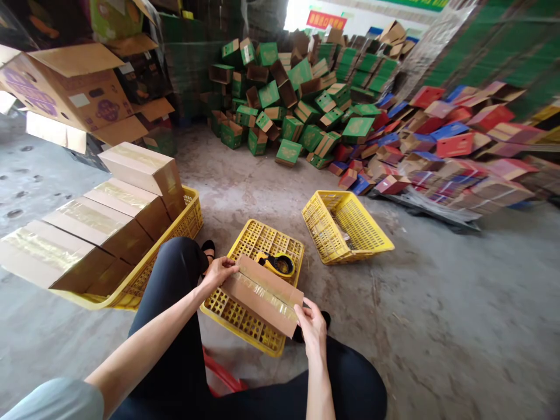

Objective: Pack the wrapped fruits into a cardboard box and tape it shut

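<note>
Between my two hands is a brown cardboard box (260, 291) with a strip of clear tape along its middle seam. My left hand (217, 273) grips its far left corner, fingers closed on the edge. On the right end, my right hand (312, 322) has thumb and fingers closed on the corner. The box is over an upturned yellow plastic crate (242, 321) in front of my knees. Just beyond the box, a yellow tape dispenser (276, 263) lies on the crate. Whatever is under the box is hidden.
At my left, a yellow crate (192, 216) holds several taped cardboard boxes (94, 217). Another yellow crate (350, 227) stands ahead to the right. Heaped green boxes (289, 150) and red and blue boxes (455, 144) lie farther back. Large cartons (74, 87) are stacked at far left.
</note>
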The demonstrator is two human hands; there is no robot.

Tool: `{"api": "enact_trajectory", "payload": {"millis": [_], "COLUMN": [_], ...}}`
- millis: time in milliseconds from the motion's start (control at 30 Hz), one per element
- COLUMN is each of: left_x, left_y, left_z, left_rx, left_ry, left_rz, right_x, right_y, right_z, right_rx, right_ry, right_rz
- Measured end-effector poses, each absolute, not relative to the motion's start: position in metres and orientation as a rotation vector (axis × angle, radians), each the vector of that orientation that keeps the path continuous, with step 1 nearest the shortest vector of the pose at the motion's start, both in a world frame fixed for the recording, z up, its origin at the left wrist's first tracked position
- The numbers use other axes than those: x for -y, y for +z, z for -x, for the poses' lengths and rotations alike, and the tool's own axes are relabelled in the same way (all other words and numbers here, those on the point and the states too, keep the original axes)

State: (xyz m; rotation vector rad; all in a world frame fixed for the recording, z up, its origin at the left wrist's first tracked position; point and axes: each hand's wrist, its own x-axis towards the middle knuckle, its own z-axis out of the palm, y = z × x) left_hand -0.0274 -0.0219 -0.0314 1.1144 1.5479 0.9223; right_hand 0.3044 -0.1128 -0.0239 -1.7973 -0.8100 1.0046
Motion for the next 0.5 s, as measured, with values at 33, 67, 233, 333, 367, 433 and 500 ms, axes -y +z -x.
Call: {"api": "enact_trajectory", "payload": {"millis": [33,67,233,333,367,433,500], "left_x": [0.022,0.022,0.022,0.022,0.022,0.022,0.022], "left_y": [-0.032,-0.033,-0.036,-0.039,-0.040,-0.042,-0.044], "left_z": [0.027,0.027,0.028,0.028,0.028,0.028,0.027], "left_rx": [-1.535,-1.526,-1.493,-1.474,-1.467,-1.453,-1.447], "left_ry": [0.930,0.936,0.965,0.958,0.952,0.942,0.937], "left_rz": [-1.104,-1.093,-1.046,-1.013,-1.002,-0.981,-0.965], "right_x": [0.113,0.114,0.119,0.122,0.124,0.126,0.128], "right_y": [-0.024,-0.023,-0.022,-0.026,-0.028,-0.032,-0.035], "right_z": [-0.304,-0.304,-0.299,-0.297,-0.297,-0.298,-0.299], "right_rx": [0.809,0.802,0.730,0.705,0.703,0.708,0.725], "right_ry": [1.006,1.007,0.964,0.921,0.909,0.886,0.872], "right_rz": [1.795,1.794,1.802,1.811,1.816,1.823,1.822]}}
